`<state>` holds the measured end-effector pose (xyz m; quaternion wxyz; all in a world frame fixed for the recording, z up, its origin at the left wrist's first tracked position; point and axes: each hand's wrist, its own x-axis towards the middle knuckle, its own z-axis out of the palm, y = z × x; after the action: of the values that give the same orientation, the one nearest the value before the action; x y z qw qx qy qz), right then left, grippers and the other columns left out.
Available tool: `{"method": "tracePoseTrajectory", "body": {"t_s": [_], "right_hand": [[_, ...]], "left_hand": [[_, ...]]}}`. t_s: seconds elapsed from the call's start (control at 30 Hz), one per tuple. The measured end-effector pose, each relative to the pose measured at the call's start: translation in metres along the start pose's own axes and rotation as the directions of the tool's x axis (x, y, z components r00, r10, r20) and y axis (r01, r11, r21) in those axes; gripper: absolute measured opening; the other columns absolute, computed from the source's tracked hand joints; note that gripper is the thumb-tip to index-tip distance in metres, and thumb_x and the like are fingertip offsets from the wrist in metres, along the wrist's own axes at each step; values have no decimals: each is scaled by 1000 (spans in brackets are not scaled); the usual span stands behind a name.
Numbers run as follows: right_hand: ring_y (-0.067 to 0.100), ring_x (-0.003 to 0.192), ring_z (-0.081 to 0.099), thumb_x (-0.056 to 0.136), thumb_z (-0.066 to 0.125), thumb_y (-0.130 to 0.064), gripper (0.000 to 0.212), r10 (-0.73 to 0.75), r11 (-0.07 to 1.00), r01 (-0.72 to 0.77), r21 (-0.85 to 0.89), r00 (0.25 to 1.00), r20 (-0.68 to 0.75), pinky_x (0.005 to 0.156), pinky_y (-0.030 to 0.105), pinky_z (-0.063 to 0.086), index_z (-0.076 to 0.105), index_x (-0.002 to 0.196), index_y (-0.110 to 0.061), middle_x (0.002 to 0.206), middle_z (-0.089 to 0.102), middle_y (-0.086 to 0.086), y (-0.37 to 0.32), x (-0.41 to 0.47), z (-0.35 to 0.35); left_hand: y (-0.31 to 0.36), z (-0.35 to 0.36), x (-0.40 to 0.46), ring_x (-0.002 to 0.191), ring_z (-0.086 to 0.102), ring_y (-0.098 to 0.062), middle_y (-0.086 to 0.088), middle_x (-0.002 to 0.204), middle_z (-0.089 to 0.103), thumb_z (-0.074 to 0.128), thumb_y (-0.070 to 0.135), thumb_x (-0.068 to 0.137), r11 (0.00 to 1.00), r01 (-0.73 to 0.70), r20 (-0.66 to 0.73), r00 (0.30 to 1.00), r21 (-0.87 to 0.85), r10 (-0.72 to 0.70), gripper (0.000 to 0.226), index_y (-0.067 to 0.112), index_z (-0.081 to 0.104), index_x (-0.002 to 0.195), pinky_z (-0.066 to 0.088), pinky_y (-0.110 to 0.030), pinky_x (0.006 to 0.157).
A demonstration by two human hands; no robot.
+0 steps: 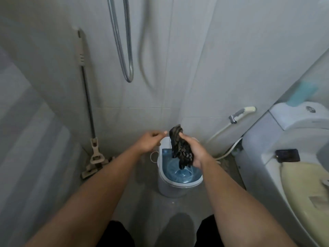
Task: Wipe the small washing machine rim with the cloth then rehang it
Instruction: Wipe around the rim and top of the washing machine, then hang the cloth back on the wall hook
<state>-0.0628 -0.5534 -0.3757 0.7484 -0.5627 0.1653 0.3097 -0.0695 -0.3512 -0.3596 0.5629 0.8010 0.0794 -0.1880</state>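
A small white washing machine (164,175) with a blue tub stands on the bathroom floor against the tiled wall, lid off. My right hand (195,152) holds a dark patterned cloth (179,147) bunched above the tub's back rim. My left hand (148,141) hovers just left of the cloth, fingers loosely curled and holding nothing. The cloth's lower end dangles over the tub opening without touching the rim.
A mop (89,113) leans in the left corner. A shower hose loop (127,50) hangs on the wall above. At the right are a bidet sprayer (242,114), a toilet tank (293,116) and a large washing machine (267,157) with a dark phone (287,155) on top.
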Motion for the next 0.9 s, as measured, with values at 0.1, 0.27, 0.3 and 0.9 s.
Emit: {"method": "tracePoseTrajectory", "body": {"t_s": [0.1, 0.27, 0.3, 0.9], "right_hand": [[38, 110, 67, 89, 70, -36, 45, 13, 997, -5, -80, 995, 95, 97, 51, 52, 68, 122, -6, 119, 69, 22, -32, -35, 59], [39, 115, 64, 90, 72, -18, 39, -24, 994, 44, -99, 980, 198, 103, 51, 48, 63, 121, 3, 120, 67, 27, -90, -84, 141], [37, 113, 65, 90, 72, -16, 35, -26, 990, 53, -127, 978, 206, 103, 50, 48, 65, 119, 2, 118, 68, 26, -101, -93, 154], [32, 102, 72, 88, 74, -19, 30, -141, 853, 303, -425, 918, 372, 93, 43, 56, 72, 113, -4, 105, 75, 18, -241, -163, 363]], "left_hand": [[49, -38, -36, 96, 73, -23, -8, 113, 74, 65, 52, 93, 988, 70, -54, 995, -136, -78, 48, 8, 73, 111, 59, -39, 81], [107, -103, -100, 90, 66, -20, -10, 104, 72, 70, 40, 92, 939, 111, -92, 985, -325, -148, 41, 3, 67, 111, 53, -29, 72], [116, -115, -112, 92, 65, -20, -8, 102, 71, 69, 36, 94, 926, 112, -86, 985, -359, -152, 32, 9, 66, 110, 52, -29, 73], [214, -302, -243, 98, 67, -22, -2, 103, 74, 48, 19, 99, 907, -146, -361, 933, -394, -7, 27, 23, 74, 105, 52, -41, 91]]}}
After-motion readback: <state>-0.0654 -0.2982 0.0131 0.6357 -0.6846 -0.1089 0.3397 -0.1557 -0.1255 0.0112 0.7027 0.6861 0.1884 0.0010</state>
